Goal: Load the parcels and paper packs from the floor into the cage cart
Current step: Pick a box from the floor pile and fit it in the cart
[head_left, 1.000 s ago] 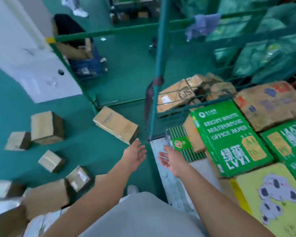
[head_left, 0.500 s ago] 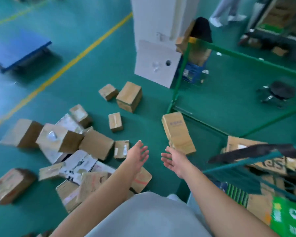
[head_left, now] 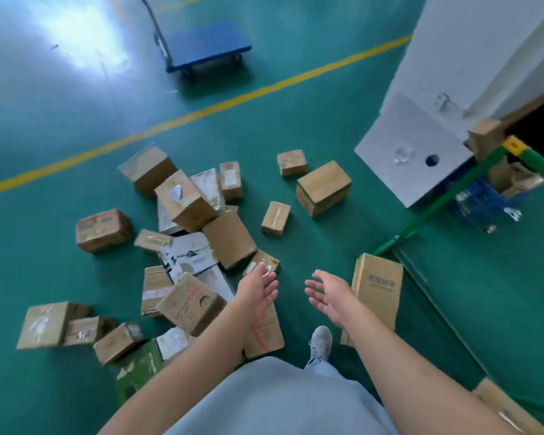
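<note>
- Step: person is reaching for the next pickup; left hand [head_left: 258, 290] and right hand [head_left: 327, 295] are hanging wide, empty.
- Parcels [head_left: 189, 246] are lying heaped mid-floor.
- Next, probably: stooping to grip one.

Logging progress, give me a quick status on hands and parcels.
Left hand open, empty. Right hand open, empty. Parcels heaped on floor, long box beside right hand. Nothing blocking.
</note>
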`<state>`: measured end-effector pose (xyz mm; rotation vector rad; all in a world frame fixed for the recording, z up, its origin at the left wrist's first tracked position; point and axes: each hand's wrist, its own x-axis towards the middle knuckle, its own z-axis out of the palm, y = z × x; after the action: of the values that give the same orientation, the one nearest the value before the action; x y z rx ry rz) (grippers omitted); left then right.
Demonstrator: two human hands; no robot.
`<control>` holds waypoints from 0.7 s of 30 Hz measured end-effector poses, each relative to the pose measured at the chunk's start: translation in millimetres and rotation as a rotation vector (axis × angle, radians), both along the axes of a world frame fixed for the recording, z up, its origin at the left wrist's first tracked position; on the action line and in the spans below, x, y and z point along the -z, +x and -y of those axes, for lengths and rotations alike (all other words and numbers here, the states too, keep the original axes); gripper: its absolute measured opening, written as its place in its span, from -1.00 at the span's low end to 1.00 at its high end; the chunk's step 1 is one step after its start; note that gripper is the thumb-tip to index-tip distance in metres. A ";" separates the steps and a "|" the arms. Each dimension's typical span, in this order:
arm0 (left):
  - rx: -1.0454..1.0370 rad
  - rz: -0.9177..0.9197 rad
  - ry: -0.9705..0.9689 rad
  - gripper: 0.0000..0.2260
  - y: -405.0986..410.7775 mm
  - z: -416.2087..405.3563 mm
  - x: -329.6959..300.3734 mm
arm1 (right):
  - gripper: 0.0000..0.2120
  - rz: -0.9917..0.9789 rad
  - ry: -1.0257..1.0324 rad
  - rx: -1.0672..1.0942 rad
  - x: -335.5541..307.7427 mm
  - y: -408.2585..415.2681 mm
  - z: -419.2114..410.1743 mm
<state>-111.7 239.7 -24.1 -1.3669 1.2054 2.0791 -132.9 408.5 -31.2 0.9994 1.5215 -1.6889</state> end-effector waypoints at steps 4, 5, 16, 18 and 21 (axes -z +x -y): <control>-0.105 0.010 -0.002 -0.74 -8.3 -18.2 -8.8 | -0.73 0.016 -0.009 -0.076 -0.2 -32.1 -6.8; -0.135 0.015 -0.008 -0.73 -8.7 -18.8 -9.8 | -0.73 0.025 -0.017 -0.109 0.4 -35.0 -4.6; -0.513 0.049 -0.028 -0.68 36.9 16.3 -1.9 | -0.77 0.079 -0.060 -0.457 0.0 -41.7 49.2; -0.549 0.039 -0.029 -0.68 38.8 23.1 -3.6 | -0.77 0.071 -0.059 -0.475 -2.7 -45.7 57.9; -0.593 0.016 -0.012 -0.69 35.9 37.5 -6.5 | -0.74 0.062 -0.060 -0.491 -8.9 -54.1 73.1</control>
<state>-75.8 202.3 -17.6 -1.9188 0.8699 2.4272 -187.0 335.4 -22.3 0.5763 1.5132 -1.3330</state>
